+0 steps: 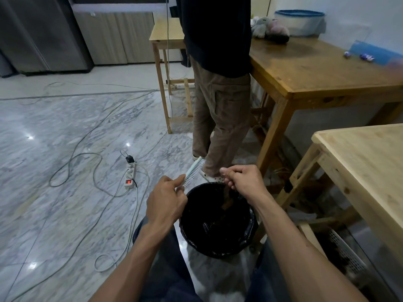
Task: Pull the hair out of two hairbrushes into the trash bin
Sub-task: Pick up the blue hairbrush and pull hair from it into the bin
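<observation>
My left hand (166,198) grips the handle end of a pale green hairbrush (194,172), whose white bristles face right and whose head points up and away. My right hand (242,178) is closed over the far rim of the trash bin (187,232), pinching a tuft of brown hair (227,200) that hangs down into the bin. The bin is round, lined with a black bag, and stands on the floor between my knees. A second hairbrush is not visible.
Another person in brown trousers (220,118) stands just beyond the bin. Wooden tables (316,70) (370,162) stand to the right. A power strip (129,174) and loose cables (87,153) lie on the marble floor at left.
</observation>
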